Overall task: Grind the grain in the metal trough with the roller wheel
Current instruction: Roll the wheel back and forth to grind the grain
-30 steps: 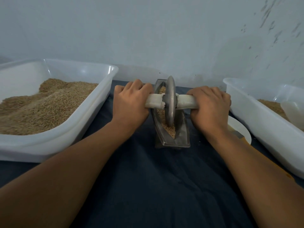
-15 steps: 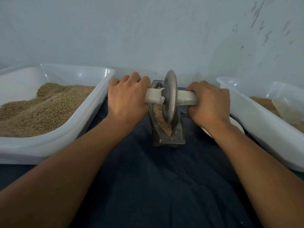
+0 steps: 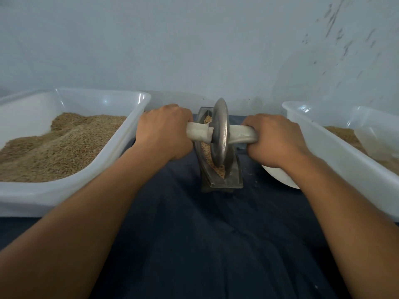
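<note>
A narrow metal trough [image 3: 232, 178] stands on the dark cloth at the centre, with tan grain [image 3: 219, 170] lying along its groove. The metal roller wheel [image 3: 220, 130] stands upright in the groove, tilted slightly left at the top. A white-wrapped axle handle [image 3: 199, 133] runs through the wheel. My left hand [image 3: 165, 133] grips the left end of the handle. My right hand [image 3: 275, 140] grips the right end. The far part of the trough is hidden behind the wheel.
A large white tub [image 3: 121, 152] heaped with grain sits at the left. Another white tub [image 3: 319, 147] with grain and a scoop [image 3: 375, 141] stands at the right. A white bowl [image 3: 278, 176] lies under my right wrist. A pale wall rises just behind.
The wheel and both hands have rolled back towards me along the trough after being pushed to its far end.
</note>
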A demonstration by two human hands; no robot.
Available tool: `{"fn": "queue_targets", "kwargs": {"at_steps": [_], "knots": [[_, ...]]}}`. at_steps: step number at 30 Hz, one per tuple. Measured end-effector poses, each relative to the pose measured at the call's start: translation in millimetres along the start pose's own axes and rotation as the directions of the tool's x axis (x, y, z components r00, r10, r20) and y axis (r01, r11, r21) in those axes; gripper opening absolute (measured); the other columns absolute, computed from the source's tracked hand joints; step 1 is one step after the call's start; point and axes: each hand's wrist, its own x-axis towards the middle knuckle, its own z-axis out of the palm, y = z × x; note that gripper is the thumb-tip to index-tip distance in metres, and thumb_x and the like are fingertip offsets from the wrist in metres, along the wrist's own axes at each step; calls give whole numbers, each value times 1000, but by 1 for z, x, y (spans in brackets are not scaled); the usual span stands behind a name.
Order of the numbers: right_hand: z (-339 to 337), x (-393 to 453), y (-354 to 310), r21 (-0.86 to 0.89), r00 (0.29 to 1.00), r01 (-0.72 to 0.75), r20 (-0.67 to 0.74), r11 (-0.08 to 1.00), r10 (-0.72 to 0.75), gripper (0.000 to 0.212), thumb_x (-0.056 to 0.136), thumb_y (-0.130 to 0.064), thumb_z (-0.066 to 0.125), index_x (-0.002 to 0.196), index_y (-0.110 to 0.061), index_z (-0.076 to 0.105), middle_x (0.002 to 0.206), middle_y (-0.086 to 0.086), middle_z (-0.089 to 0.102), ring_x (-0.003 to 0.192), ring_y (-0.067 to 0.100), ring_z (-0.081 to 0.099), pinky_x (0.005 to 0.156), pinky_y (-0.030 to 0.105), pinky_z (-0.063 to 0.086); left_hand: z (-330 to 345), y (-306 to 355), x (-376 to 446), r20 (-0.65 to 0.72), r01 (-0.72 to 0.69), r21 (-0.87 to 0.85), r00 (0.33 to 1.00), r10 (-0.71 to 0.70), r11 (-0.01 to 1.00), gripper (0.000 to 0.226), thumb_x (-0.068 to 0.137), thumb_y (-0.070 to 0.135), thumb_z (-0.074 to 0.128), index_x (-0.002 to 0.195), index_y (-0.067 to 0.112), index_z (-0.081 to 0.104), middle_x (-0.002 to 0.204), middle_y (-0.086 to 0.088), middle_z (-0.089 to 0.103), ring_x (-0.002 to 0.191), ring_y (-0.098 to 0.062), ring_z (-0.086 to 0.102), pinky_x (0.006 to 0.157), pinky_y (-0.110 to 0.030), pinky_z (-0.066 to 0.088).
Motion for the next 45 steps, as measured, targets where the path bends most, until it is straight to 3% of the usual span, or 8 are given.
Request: {"fn": "queue_targets", "kwargs": {"at_steps": [7,13,21,28,32,37,45], "knots": [[2,-2,0,-23,995,2,97,1000,0,19,69,-22,61,86,-29,58,79,-11,57,78,22,55,64,33,45,13,2,-1,110,4,102,994,-15,995,20,73,26,65,91,29,57,89,4,54,77,-20,52,65,-34,35],[17,4,3,-93,999,38,30,995,-36,23,71,-28,65,92,-33,59,82,-13,56,72,18,46,52,24,22,27,-1,1,76,-32,134,997,22,990,24,77,30,66,91,30,46,86,5,47,72,-18,47,66,-35,33],[41,14,11,-127,998,47,-34,991,-52,18,79,-43,62,90,-35,50,74,-13,44,66,19,42,50,24,15,38,-1,10,-14,-64,189,998,68,980,25,76,29,67,97,24,54,85,3,47,71,-19,46,68,-35,33],[52,31,12,-147,1000,-11,-16,989,8,20,76,-37,63,84,-35,45,69,-12,48,64,19,46,50,28,19,48,0,23,-44,-25,238,998,37,971,23,77,23,68,97,26,57,88,1,55,71,-19,47,68,-35,32],[55,43,16,-153,998,-35,53,988,44,22,76,-36,66,90,-34,50,69,-12,45,68,20,48,50,26,20,56,-1,33,-66,-19,246,997,36,969,19,79,24,67,98,26,61,90,0,60,76,-23,60,66,-34,33],[57,60,20,-140,992,-16,122,990,34,26,77,-37,66,99,-36,53,81,-10,55,75,21,50,51,26,24,63,-4,45,-79,5,228,997,13,974,18,82,26,67,99,27,62,88,1,58,77,-24,59,68,-34,33],[63,88,30,-107,977,-2,212,994,25,25,77,-35,63,100,-41,53,83,-12,54,78,20,51,52,26,26,75,-8,66,-57,12,240,998,2,971,23,79,25,70,99,29,61,84,2,51,71,-21,48,68,-34,34]]}}
